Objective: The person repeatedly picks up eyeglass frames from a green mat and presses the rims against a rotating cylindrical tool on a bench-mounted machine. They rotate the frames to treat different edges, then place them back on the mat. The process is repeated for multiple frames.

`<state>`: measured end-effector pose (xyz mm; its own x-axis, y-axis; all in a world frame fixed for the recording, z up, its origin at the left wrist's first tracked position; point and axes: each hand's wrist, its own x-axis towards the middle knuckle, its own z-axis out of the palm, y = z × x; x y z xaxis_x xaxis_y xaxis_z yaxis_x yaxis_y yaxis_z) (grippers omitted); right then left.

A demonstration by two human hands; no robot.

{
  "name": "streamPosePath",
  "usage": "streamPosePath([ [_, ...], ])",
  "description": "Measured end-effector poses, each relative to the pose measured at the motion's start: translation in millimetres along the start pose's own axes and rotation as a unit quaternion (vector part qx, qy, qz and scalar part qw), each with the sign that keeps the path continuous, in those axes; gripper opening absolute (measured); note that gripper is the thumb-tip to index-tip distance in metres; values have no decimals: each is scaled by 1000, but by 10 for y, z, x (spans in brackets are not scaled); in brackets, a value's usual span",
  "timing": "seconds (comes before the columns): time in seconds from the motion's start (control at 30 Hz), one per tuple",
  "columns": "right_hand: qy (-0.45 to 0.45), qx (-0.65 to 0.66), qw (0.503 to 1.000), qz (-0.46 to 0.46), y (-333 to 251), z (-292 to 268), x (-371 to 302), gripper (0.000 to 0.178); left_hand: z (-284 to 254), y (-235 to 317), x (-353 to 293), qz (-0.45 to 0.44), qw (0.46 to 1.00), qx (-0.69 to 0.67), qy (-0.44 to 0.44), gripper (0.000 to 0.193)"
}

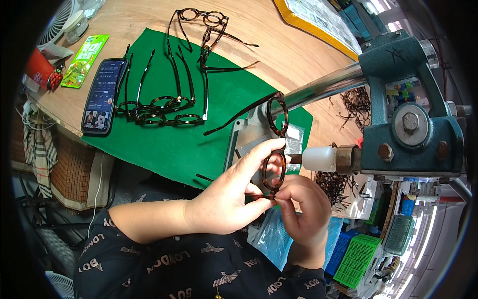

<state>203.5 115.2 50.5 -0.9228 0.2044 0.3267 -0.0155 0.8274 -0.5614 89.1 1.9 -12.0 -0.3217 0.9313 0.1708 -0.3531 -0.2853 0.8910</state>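
My left hand [230, 199] is closed on a tortoiseshell eyeglass frame [273, 113], thumb and fingers gripping its lower rim. The frame stands on its side, one dark temple reaching out to the left. My right hand [304, 207] pinches at the frame's lower corner, by the hinge; whether a small part sits between those fingertips is hidden. Just right of the frame, the white cylindrical tip [318, 159] of a green bench press [398, 144] points toward it. Below the press arm lies a metal base plate [239, 137], partly covered by my left hand.
Several finished-looking tortoiseshell frames [172, 118] lie on a green mat [149, 144]. A phone [103, 94] and a green packet [85, 60] are at the left. Piles of dark temples [334, 189] lie under the press. A yellow-edged box [318, 25] stands at the back.
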Motion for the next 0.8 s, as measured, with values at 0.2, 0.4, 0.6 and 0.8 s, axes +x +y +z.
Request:
streamPosePath([
  [0.2,-1,-15,1000,-20,10,10,4,12,3,-11,1,2,1000,-13,2,84],
  [0.4,8,22,1000,-1,33,20,-18,12,10,-10,-4,1,1000,-26,3,85],
  [0.6,26,43,999,16,40,39,-49,12,17,11,-5,-8,1000,-23,4,85],
  [0.8,26,44,999,-18,54,46,-42,14,9,9,-3,-14,1000,-20,2,83],
])
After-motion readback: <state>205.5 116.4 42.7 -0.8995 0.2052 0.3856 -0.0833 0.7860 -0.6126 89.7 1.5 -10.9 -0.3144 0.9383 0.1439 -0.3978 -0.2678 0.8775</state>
